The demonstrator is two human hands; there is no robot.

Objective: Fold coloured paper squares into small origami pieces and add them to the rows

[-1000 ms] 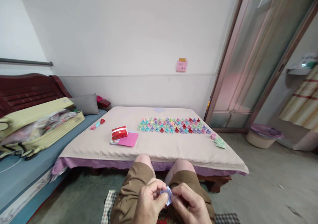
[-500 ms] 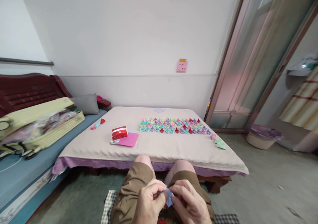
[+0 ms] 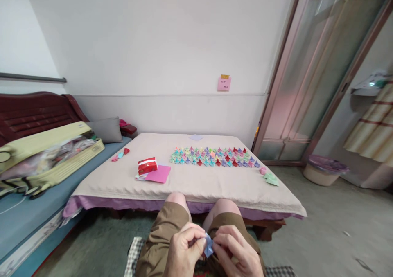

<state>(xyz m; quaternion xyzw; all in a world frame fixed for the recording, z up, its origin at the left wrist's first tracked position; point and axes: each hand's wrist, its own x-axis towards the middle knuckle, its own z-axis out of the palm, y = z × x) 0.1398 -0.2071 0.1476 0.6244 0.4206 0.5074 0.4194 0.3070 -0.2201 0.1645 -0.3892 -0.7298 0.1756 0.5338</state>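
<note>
A small folded piece of blue origami paper (image 3: 208, 246) is held between my two hands, above my lap. My left hand (image 3: 186, 248) pinches its left side between thumb and fingers. On the opposite side, the thumb and fingertips of my right hand (image 3: 235, 250) close on its edge. The fingers hide part of the folds. Beyond my knees, rows of colourful folded paper pieces (image 3: 211, 157) stand on the cloth-covered table (image 3: 196, 183).
A red tissue pack (image 3: 147, 165) lies on pink paper sheets (image 3: 159, 174). Green folded papers (image 3: 270, 179) sit near the right edge, small coloured pieces (image 3: 120, 155) at the left. An open yellow suitcase (image 3: 61, 162) rests on the bed; a bin (image 3: 324, 170) stands right.
My right fingers have shifted slightly along the blue paper's edge. The paper remains between both hands, and the view has tilted very slightly.
</note>
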